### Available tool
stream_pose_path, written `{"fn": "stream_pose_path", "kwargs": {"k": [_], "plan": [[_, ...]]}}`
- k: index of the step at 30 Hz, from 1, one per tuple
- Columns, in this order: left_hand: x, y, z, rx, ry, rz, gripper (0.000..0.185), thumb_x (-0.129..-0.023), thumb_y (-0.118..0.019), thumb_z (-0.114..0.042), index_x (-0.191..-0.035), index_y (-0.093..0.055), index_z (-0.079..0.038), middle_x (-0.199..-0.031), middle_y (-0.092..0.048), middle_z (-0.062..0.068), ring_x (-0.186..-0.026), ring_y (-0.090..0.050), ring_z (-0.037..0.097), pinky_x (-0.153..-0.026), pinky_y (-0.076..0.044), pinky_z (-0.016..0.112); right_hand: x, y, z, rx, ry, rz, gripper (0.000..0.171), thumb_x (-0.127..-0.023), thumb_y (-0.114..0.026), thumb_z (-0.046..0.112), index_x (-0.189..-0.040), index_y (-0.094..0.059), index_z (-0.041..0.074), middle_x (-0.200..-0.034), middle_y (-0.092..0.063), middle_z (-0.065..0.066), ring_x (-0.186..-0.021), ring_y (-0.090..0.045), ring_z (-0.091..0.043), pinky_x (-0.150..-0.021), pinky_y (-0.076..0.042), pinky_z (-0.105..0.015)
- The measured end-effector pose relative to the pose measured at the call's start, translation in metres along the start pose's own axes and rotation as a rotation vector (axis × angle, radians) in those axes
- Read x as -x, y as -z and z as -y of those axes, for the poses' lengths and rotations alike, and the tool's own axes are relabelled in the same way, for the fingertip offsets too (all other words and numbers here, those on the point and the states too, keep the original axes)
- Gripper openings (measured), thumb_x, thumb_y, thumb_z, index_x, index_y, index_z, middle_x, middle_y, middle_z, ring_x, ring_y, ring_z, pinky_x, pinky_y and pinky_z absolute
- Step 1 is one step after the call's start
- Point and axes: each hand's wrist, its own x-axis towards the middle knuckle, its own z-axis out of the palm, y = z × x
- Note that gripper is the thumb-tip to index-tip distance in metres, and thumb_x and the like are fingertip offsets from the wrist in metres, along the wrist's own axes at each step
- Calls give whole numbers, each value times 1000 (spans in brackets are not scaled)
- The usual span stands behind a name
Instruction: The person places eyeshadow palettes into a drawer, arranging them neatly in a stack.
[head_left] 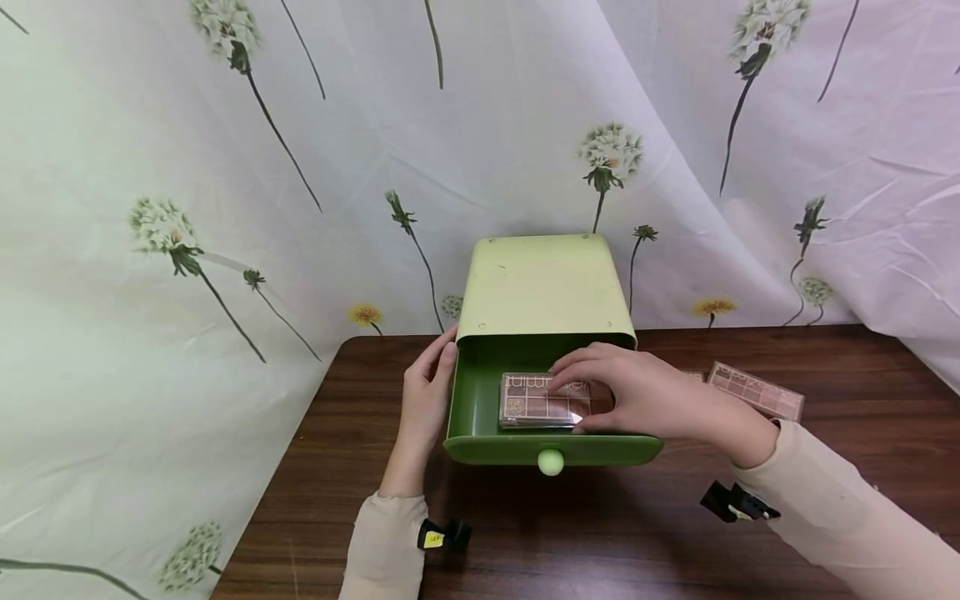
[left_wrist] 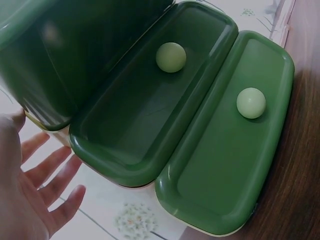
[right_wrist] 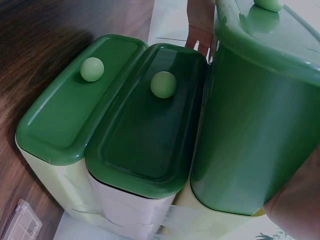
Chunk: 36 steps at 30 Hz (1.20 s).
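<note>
A cabinet [head_left: 543,283] with a pale top and green drawers stands on the table, its top drawer [head_left: 480,451] pulled out. Inside this drawer is an eyeshadow palette [head_left: 536,408] with a clear lid and pinkish-brown pans. My right hand [head_left: 652,396] reaches in from the right and grips the palette's right end, thumb on the near edge and fingers over the lid, covering part of it. At the cabinet's left side, my left hand [head_left: 425,400] rests with extended fingers against the wall; the left wrist view shows those fingers [left_wrist: 57,175] spread along the side.
Two lower drawers, the middle one [left_wrist: 125,120] and the bottom one [left_wrist: 225,145], are closed, each with a round knob. Right of the cabinet, another palette [head_left: 753,390] lies on the wooden table [head_left: 337,417], with one more partly behind my right wrist. A dandelion-print cloth [head_left: 337,167] hangs behind.
</note>
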Motion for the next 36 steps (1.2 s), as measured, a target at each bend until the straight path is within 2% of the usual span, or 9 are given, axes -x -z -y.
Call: {"fn": "stream_pose_path", "kwargs": {"k": [5, 11, 17, 22, 26, 29, 33, 36], "plan": [[1, 1, 1, 9, 7, -1, 41, -105, -51, -35, -141, -58, -19, -139, -57, -2, -122, -56, 16, -87, -51, 27, 2, 1, 0, -18, 10, -32, 48, -79, -86, 24, -124, -69, 19, -136, -57, 0, -126, -52, -22, -95, -48, -45], [0, 1, 0, 8, 6, 1, 41, -105, -51, -35, -142, -57, -18, -140, -57, -1, -122, -56, 17, -86, -51, 26, 10, 11, 0, -141, -33, -88, 47, -85, -81, 20, -129, -65, 18, -138, -56, 1, -128, -51, -18, -100, -45, -43], [1, 0, -3, 9, 4, -3, 42, -105, -51, -36, -142, -57, -17, -140, -57, 2, -121, -56, 19, -86, -52, 27, 23, 22, 0, -195, 2, -187, 45, -87, -78, 14, -129, -65, 19, -134, -59, 4, -123, -55, -14, -90, -50, -38], [1, 1, -2, 10, 6, -2, 43, -105, -50, -36, -142, -56, -17, -140, -57, 2, -122, -56, 19, -86, -52, 27, 33, 30, -3, -219, 41, -271, 50, -83, -80, 5, -128, -65, 20, -131, -61, 3, -122, -55, -11, -92, -49, -26], [1, 1, -2, 12, 10, -4, 42, -105, -51, -36, -142, -57, -18, -140, -57, -1, -121, -56, 17, -86, -52, 26, 43, 35, -8, -220, 67, -335, 53, -78, -81, -3, -126, -66, 15, -129, -63, 2, -122, -55, -9, -96, -45, -20], [0, 0, -1, 11, 12, -1, 42, -105, -50, -34, -143, -56, -17, -141, -56, 1, -123, -56, 19, -86, -52, 26, 52, 38, -12, -218, 84, -393, 56, -74, -81, -9, -124, -67, 12, -126, -64, 1, -117, -57, -8, -79, -49, -14], [0, 0, -1, 8, 15, 0, 42, -105, -51, -34, -143, -56, -16, -142, -55, 2, -124, -55, 20, -87, -51, 25, 64, 40, -17, -208, 88, -464, 58, -69, -81, -17, -120, -69, 9, -121, -67, -3, -113, -60, -9, -78, -49, -15], [0, -1, -1, 6, 16, -3, 41, -105, -51, -33, -142, -57, -17, -142, -56, 2, -124, -55, 19, -86, -51, 25, 72, 41, -22, -182, 80, -494, 59, -66, -80, -20, -118, -70, 6, -119, -68, -4, -114, -60, -10, -95, -44, -19]]}}
